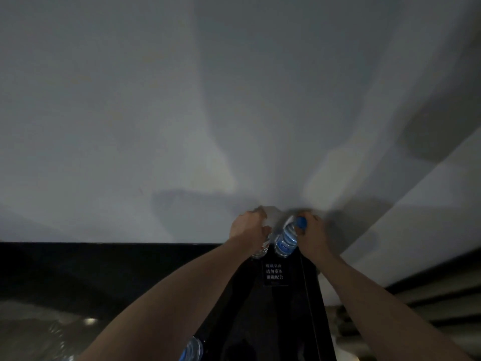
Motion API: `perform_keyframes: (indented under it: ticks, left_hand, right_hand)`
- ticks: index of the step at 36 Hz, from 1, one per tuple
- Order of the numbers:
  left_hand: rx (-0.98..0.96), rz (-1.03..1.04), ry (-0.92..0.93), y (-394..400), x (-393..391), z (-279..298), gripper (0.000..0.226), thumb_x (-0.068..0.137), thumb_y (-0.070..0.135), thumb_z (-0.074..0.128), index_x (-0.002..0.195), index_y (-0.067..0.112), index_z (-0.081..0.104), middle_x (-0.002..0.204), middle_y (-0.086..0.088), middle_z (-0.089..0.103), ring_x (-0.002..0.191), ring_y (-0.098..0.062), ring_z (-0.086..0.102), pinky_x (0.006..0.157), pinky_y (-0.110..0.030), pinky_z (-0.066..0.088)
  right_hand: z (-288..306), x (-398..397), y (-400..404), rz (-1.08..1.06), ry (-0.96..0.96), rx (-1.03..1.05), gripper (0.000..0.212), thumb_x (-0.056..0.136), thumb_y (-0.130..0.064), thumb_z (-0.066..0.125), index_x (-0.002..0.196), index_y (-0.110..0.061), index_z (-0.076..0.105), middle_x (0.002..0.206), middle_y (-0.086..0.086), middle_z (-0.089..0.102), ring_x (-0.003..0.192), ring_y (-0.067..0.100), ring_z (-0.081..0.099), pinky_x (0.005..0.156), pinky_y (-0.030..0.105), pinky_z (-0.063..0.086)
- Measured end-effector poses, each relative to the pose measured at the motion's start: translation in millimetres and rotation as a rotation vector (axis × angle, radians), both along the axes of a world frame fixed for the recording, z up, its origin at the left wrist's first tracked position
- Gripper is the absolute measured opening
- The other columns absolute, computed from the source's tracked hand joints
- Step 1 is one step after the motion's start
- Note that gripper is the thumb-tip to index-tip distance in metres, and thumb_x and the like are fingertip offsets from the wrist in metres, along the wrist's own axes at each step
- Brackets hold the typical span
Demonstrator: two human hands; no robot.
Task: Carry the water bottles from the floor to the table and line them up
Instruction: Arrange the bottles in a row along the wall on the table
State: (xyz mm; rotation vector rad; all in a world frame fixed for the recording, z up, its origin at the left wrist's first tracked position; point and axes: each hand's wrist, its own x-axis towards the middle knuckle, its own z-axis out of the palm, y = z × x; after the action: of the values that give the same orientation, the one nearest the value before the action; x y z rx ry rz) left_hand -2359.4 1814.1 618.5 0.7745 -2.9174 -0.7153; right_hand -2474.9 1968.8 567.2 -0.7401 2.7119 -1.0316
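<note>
Each hand, left hand (247, 227) and right hand (311, 234), grips a bottle (285, 241), seemingly at the table's (294, 308) far edge.

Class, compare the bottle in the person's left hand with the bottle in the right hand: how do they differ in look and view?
The right-hand bottle shows a blue cap and a blue label; the left-hand bottle has its cap hidden under the left hand and shows only its clear lower part. The right hand grips its bottle near the cap. Both are held side by side over the dark table.
</note>
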Motion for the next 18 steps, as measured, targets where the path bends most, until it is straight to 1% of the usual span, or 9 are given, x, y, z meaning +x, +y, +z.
perform_keyframes:
  ticks: [2,3,6,8,10,13,16,18]
  left_hand:
    - [0.030,0.036,-0.001,0,1,0,0.033,0.097,0.035,0.063,0.123,0.016,0.056,0.096,-0.006,0.068,0.080,-0.026,0.060,0.066,-0.032,0.043]
    - [0.049,0.052,0.006,-1,2,1,0.034,0.096,0.036,0.064,0.123,0.017,0.056,0.099,-0.006,0.068,0.080,-0.024,0.058,0.066,-0.031,0.042]
    - [0.092,0.064,0.034,-1,4,1,0.033,0.096,0.036,0.063,0.124,0.019,0.059,0.111,-0.007,0.069,0.094,-0.027,0.064,0.071,-0.030,0.042]
    - [0.106,0.059,0.043,0,4,1,0.032,0.097,0.032,0.063,0.125,0.018,0.060,0.114,-0.007,0.069,0.099,-0.027,0.064,0.074,-0.029,0.042]
    - [0.120,0.054,0.021,0,4,2,0.031,0.098,0.030,0.062,0.127,0.018,0.059,0.115,-0.009,0.069,0.098,-0.027,0.064,0.075,-0.029,0.043]
    - [0.140,0.030,-0.025,-3,3,6,0.031,0.098,0.026,0.062,0.128,0.017,0.059,0.114,-0.011,0.070,0.097,-0.029,0.065,0.078,-0.033,0.052]
    - [0.148,0.018,-0.057,-5,1,10,0.027,0.099,0.019,0.061,0.126,0.015,0.059,0.114,-0.010,0.070,0.094,-0.027,0.065,0.078,-0.033,0.054]
    - [0.150,0.015,-0.071,-5,-1,11,0.028,0.100,0.020,0.060,0.126,0.014,0.058,0.115,-0.010,0.069,0.097,-0.028,0.065,0.080,-0.034,0.054]
  right_hand:
    - [-3,-2,3,-0.031,0.007,-0.010,0.025,0.087,-0.003,0.067,0.111,-0.005,0.063,0.105,0.019,0.061,0.093,0.034,0.060,0.078,0.033,0.044]
    - [-3,-3,5,-0.046,0.004,-0.012,0.023,0.088,-0.006,0.068,0.110,-0.005,0.064,0.104,0.019,0.062,0.092,0.034,0.060,0.078,0.033,0.044]
    - [-1,-6,8,-0.042,-0.013,0.000,0.019,0.090,-0.011,0.067,0.108,-0.006,0.066,0.103,0.017,0.065,0.093,0.032,0.061,0.079,0.035,0.046]
    - [3,-6,9,-0.024,-0.024,-0.034,0.016,0.088,-0.006,0.067,0.104,-0.008,0.066,0.098,0.013,0.068,0.090,0.030,0.063,0.078,0.034,0.048]
    - [6,-4,11,0.016,-0.038,-0.072,0.021,0.087,0.002,0.065,0.104,-0.012,0.066,0.098,0.008,0.070,0.091,0.024,0.065,0.079,0.031,0.049]
    - [9,0,11,0.118,-0.054,-0.073,0.029,0.090,0.004,0.059,0.108,-0.017,0.065,0.106,0.003,0.068,0.098,0.018,0.063,0.084,0.028,0.046]
    - [10,1,8,0.174,-0.036,-0.021,0.039,0.087,0.011,0.055,0.116,-0.012,0.066,0.116,0.006,0.065,0.102,0.018,0.059,0.088,0.026,0.043]
    - [12,0,6,0.219,-0.004,0.036,0.043,0.084,0.014,0.056,0.119,-0.009,0.066,0.121,0.010,0.064,0.106,0.022,0.059,0.091,0.025,0.041]
